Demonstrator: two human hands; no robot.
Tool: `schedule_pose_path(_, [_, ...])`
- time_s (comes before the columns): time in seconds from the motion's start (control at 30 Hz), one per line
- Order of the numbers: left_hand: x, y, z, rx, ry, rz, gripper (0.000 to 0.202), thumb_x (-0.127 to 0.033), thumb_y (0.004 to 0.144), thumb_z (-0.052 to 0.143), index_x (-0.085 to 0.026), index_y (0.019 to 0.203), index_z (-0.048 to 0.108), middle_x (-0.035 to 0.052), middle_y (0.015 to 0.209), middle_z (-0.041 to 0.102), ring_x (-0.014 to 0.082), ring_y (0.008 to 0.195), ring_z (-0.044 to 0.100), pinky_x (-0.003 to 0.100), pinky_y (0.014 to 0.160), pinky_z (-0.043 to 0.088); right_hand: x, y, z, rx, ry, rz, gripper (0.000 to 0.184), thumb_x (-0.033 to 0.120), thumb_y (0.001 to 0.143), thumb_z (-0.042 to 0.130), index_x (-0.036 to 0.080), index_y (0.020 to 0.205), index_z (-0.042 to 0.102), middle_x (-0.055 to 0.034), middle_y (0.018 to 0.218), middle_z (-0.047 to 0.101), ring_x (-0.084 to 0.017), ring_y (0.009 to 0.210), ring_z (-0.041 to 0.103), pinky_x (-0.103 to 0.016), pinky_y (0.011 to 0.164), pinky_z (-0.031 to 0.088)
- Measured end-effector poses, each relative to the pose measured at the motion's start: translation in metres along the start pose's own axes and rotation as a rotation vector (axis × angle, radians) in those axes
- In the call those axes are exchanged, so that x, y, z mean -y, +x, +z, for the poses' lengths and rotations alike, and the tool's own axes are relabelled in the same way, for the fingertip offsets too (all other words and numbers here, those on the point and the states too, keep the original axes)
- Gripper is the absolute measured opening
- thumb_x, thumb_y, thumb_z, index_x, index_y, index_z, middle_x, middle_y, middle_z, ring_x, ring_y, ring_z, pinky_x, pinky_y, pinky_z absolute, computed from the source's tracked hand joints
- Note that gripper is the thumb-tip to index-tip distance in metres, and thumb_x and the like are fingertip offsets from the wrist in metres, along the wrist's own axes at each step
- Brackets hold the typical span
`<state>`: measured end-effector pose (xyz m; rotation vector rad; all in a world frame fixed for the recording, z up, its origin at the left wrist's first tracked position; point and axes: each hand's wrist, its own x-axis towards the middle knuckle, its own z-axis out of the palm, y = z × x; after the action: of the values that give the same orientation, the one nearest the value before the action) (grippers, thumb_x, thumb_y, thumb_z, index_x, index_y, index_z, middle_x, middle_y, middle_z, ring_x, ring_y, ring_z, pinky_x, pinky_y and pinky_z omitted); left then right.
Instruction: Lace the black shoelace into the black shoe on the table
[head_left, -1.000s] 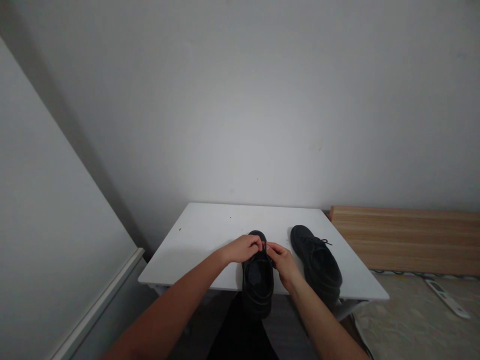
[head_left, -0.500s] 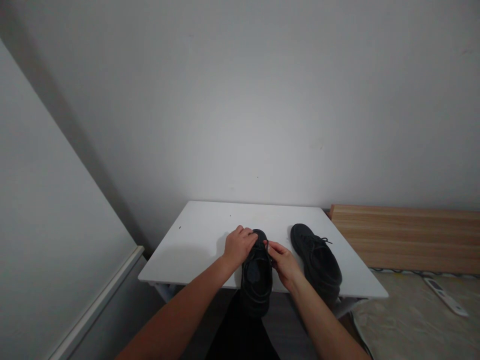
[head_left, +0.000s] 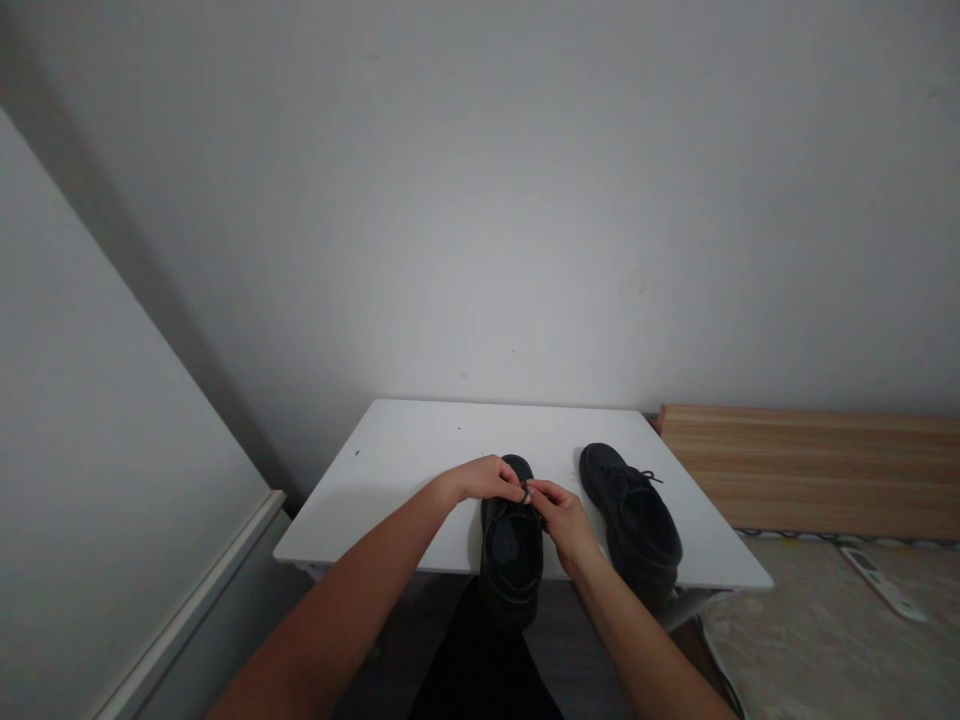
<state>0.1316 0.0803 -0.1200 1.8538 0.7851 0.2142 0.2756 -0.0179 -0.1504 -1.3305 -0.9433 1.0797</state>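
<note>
A black lace-up shoe (head_left: 512, 570) stands at the front edge of the white table, its toe toward the wall and its heel jutting past the edge. Over its lacing, my left hand (head_left: 489, 479) is closed in a pinch on the shoelace (head_left: 525, 490). From the other side my right hand (head_left: 559, 515) pinches the lace too, and the fingertips of both hands nearly meet. Part of the lace is hidden by the fingers. To the right rests the matching black shoe (head_left: 637, 525), its lace tied in a bow.
The white table (head_left: 427, 430) stands against a pale wall (head_left: 510, 250). A wooden board (head_left: 810, 470) lies behind a beige mat (head_left: 817, 640) on the right, with a white remote-like object (head_left: 883, 583) on it. A white panel with a ledge (head_left: 195, 600) borders the left side.
My left hand has moved right and down from the shoe's left side, bringing its fingers to the lace beside my right hand. The shoes stay in place.
</note>
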Motion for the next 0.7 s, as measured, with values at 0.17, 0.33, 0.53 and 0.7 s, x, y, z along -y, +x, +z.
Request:
schedule_pose_path(0.17, [0.000, 0.002, -0.002, -0.007, 0.042, -0.016, 0.030, -0.042, 0.060, 0.067, -0.015, 0.073, 0.068, -0.0030, 0.060, 0.058, 0.0102, 0.060, 0.047, 0.022, 0.057, 0.035, 0.004, 0.005, -0.007, 0.070, -0.221, -0.113, 0.032, 0.042, 0.067, 0.061, 0.017, 0.086, 0.067, -0.0024, 0.070, 0.063, -0.013, 0.058, 0.048, -0.025, 0.053, 0.036])
schedule_pose_path(0.33, [0.001, -0.002, 0.003, -0.035, -0.006, 0.001, 0.022, -0.033, 0.060, 0.064, -0.014, 0.071, 0.066, -0.0047, 0.057, 0.052, 0.0091, 0.058, 0.044, 0.022, 0.056, 0.032, 0.013, 0.010, -0.010, 0.140, -0.372, -0.223, 0.021, 0.034, 0.069, 0.059, 0.018, 0.080, 0.064, -0.0021, 0.076, 0.060, -0.014, 0.065, 0.049, -0.027, 0.062, 0.039])
schedule_pose_path(0.53, [-0.006, -0.008, 0.013, -0.182, 0.031, 0.066, 0.012, -0.022, 0.066, 0.047, -0.015, 0.066, 0.057, -0.0051, 0.060, 0.047, 0.0094, 0.060, 0.041, 0.021, 0.055, 0.031, 0.017, 0.007, -0.002, 0.110, -0.633, -0.318, 0.017, 0.031, 0.079, 0.041, 0.018, 0.077, 0.052, -0.0033, 0.076, 0.054, -0.016, 0.072, 0.049, -0.028, 0.066, 0.039])
schedule_pose_path(0.7, [-0.009, -0.021, 0.020, -0.322, 0.064, 0.126, 0.011, -0.022, 0.070, 0.041, -0.017, 0.067, 0.050, -0.0055, 0.061, 0.043, 0.0094, 0.061, 0.039, 0.021, 0.056, 0.030, 0.015, 0.003, 0.000, 0.044, -0.635, -0.265, 0.017, 0.031, 0.079, 0.037, 0.019, 0.074, 0.048, -0.0025, 0.072, 0.053, -0.016, 0.069, 0.049, -0.027, 0.063, 0.038])
